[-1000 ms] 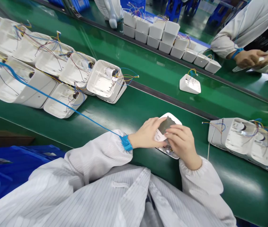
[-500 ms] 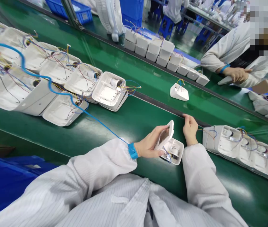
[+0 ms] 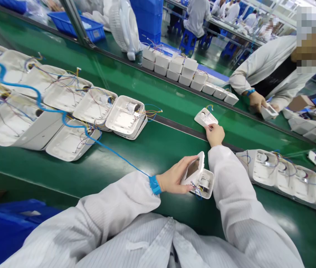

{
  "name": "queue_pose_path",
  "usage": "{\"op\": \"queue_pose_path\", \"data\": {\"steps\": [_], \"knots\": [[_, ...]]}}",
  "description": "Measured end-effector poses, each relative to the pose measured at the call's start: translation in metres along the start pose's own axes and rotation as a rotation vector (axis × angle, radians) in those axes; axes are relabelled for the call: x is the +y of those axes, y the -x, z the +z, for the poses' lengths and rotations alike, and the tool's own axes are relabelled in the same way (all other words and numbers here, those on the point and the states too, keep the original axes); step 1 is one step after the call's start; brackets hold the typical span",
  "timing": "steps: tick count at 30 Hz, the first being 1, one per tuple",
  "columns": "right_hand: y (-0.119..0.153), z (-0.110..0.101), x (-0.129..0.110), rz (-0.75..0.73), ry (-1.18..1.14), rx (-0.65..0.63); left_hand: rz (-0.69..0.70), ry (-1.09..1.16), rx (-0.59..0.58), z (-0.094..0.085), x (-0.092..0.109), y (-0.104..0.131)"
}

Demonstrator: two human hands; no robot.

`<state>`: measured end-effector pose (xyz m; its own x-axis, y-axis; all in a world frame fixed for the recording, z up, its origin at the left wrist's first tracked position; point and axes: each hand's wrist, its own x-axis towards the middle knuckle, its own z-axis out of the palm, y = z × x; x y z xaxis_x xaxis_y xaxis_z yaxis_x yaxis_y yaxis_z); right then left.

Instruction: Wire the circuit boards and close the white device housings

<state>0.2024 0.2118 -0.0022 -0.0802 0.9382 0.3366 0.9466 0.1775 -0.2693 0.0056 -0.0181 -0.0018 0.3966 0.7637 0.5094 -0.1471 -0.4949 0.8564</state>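
Although the left hand (image 3: 174, 176) stays where it was half a second ago, its grip pinching the white front cover (image 3: 195, 167) tilted up over an open housing (image 3: 206, 184), the right hand (image 3: 216, 134) has changed place. It was above the black rail (image 3: 180, 128); now it reaches past it to the lone white housing (image 3: 206, 117) on the green belt (image 3: 171, 104), its fingertips at the near edge. Whether that grip closes on the wall, I cannot tell. The lone housing now shows more of its open side. Farther right, a co-worker's hands, which had a white piece before, now hold a white unit with a dark window (image 3: 269, 110).

At far left, below the counter (image 3: 152, 149), is a blue bin (image 3: 18, 230). Open white housings (image 3: 65, 141) crowd the counter above it, coloured wires trailing over their rims. Across the belt, a blue basket (image 3: 93, 34) holds pale material. The end housing (image 3: 121, 119), stacked on another, contains a white cylinder with a dark end. Under the left hand, the open housing holds a cylinder and wires. To the right, a row of housings (image 3: 264, 173) carries similar cylinders and wires.
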Motion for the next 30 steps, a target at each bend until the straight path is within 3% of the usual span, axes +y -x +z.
{"op": "queue_pose_path", "data": {"steps": [6, 10, 13, 16, 22, 26, 28, 30], "knots": [[0.032, -0.015, -0.007, -0.030, 0.007, 0.097, -0.019, 0.013, -0.019, -0.003, -0.004, 0.005], [0.092, -0.035, 0.000, -0.009, 0.020, 0.180, -0.048, 0.001, -0.026, -0.003, -0.002, 0.006], [0.139, -0.051, 0.009, -0.022, 0.023, 0.185, -0.045, 0.011, -0.020, -0.002, -0.001, 0.006], [0.169, -0.061, 0.015, -0.024, 0.027, 0.165, -0.027, 0.005, -0.031, -0.002, -0.002, 0.007], [0.170, -0.073, 0.012, 0.020, 0.084, 0.050, -0.007, 0.001, -0.027, 0.002, -0.003, 0.007], [0.165, -0.099, -0.001, -0.040, -0.134, 0.085, -0.005, 0.064, 0.079, 0.007, -0.004, 0.000], [0.168, -0.115, -0.016, -0.202, -0.239, -0.047, -0.018, 0.073, 0.132, 0.009, -0.007, -0.003], [0.172, -0.128, -0.036, -0.384, -0.178, -0.274, -0.032, 0.088, 0.145, 0.010, -0.011, -0.005]]}}
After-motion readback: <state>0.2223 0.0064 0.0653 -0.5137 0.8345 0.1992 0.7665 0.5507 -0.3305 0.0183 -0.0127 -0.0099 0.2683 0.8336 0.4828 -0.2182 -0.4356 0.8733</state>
